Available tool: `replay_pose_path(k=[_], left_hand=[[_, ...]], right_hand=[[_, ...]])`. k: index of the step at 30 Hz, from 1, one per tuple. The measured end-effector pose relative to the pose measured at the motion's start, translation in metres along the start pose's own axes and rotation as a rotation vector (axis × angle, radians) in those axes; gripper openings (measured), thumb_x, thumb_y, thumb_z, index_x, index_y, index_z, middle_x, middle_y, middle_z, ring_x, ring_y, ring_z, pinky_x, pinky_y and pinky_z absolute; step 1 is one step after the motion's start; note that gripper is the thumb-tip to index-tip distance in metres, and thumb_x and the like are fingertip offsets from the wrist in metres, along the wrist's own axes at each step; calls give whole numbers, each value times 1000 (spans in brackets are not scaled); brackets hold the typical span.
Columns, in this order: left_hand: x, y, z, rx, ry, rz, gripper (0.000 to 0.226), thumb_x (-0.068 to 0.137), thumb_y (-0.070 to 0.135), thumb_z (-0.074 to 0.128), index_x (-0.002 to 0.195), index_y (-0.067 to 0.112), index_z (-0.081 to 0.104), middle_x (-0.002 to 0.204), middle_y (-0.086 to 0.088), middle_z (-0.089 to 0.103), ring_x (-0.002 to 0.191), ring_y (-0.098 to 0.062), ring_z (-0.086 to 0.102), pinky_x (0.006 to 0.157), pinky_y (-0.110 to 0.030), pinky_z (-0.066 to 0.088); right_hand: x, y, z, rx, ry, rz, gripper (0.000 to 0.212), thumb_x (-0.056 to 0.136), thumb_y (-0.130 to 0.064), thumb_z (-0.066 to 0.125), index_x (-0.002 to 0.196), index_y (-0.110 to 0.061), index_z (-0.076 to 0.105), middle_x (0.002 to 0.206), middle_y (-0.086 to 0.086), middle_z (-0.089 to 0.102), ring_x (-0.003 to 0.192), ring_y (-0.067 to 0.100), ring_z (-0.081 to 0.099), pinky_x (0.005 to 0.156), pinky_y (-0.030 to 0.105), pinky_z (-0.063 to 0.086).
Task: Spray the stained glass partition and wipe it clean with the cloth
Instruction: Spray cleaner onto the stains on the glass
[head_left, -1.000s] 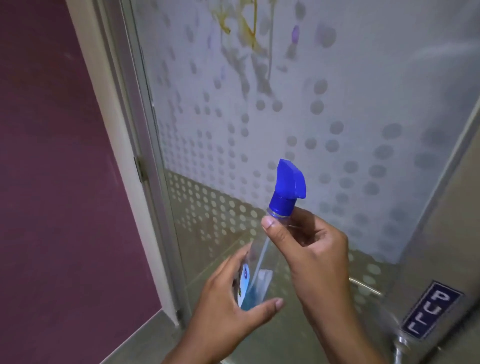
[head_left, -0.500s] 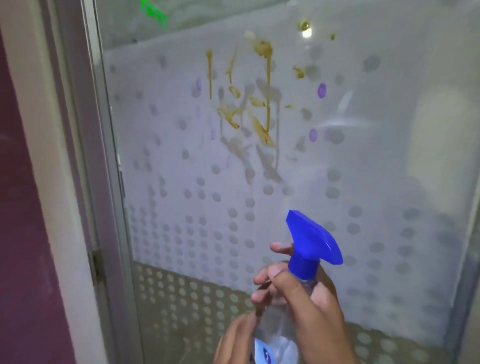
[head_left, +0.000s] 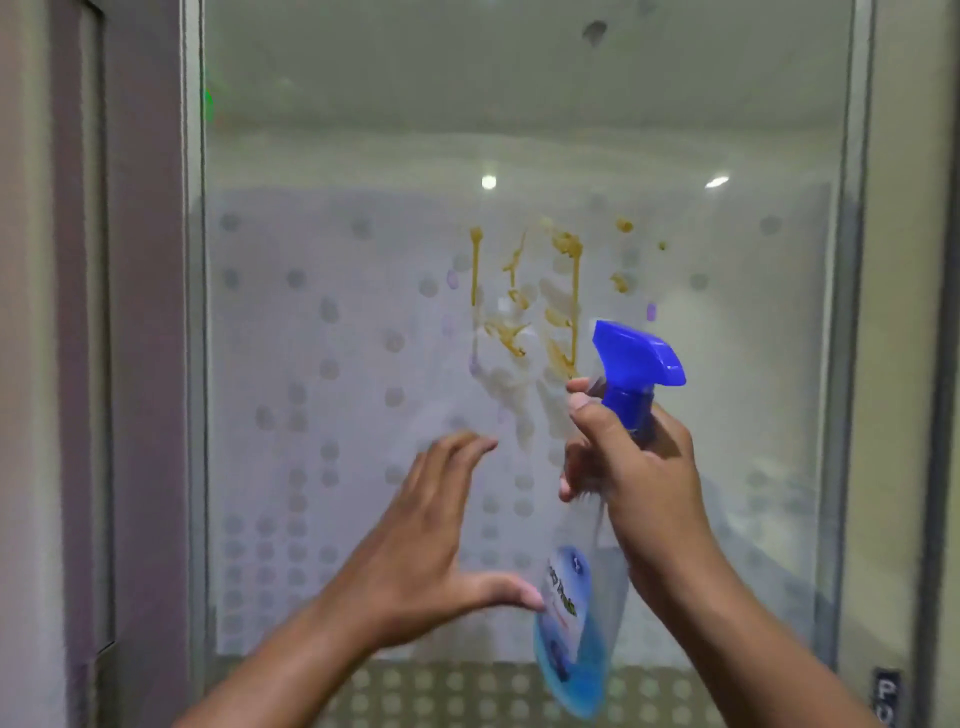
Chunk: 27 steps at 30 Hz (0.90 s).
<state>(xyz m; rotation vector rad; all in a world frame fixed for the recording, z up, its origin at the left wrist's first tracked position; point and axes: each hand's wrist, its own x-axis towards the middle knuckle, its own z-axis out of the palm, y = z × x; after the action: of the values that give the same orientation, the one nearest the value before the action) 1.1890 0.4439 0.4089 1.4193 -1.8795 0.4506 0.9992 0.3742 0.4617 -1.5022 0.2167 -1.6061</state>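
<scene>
A frosted glass partition with a dotted pattern fills the view. Yellow-brown drips and smears, the stain, sit on it at upper middle. My right hand grips the neck of a clear spray bottle with blue liquid at its bottom and a blue trigger head, held just right of and below the stain. My left hand hovers open beside the bottle, its thumb near the label, fingers spread. No cloth is in view.
A grey metal frame borders the glass on the left, with a purple wall beyond it. Another frame post runs down the right, with a small dark sign at its foot.
The view has lifted, so the stain now sits mid-frame. My right hand raised the bottle toward the stain. My left hand let go of the bottle's base and opened.
</scene>
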Motion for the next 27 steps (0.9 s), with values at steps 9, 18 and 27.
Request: replay_pose_path(k=[9, 18, 27], left_hand=[[125, -65, -118, 652, 133, -71, 165, 49, 111, 42, 167, 9, -14, 175, -7, -29, 162, -33, -27, 130, -68, -3], [137, -92, -125, 701, 7, -123, 178, 40, 107, 58, 157, 16, -39, 162, -5, -53, 152, -31, -46, 128, -65, -14], [132, -109, -132, 606, 16, -109, 181, 40, 103, 64, 154, 13, -42, 160, -4, -55, 153, -23, -45, 129, -52, -21]], right_hand=[[63, -32, 52, -297, -40, -70, 31, 96, -30, 68, 93, 0, 60, 59, 5, 54, 50, 25, 52, 53, 34, 46], [94, -39, 117, -487, 7, -162, 30, 78, -33, 61, 83, -4, 57, 62, 8, 55, 56, 27, 55, 60, 56, 57], [116, -53, 165, -567, 72, -228, 25, 87, -25, 61, 67, -21, 47, 59, -1, 50, 57, 25, 52, 55, 37, 44]])
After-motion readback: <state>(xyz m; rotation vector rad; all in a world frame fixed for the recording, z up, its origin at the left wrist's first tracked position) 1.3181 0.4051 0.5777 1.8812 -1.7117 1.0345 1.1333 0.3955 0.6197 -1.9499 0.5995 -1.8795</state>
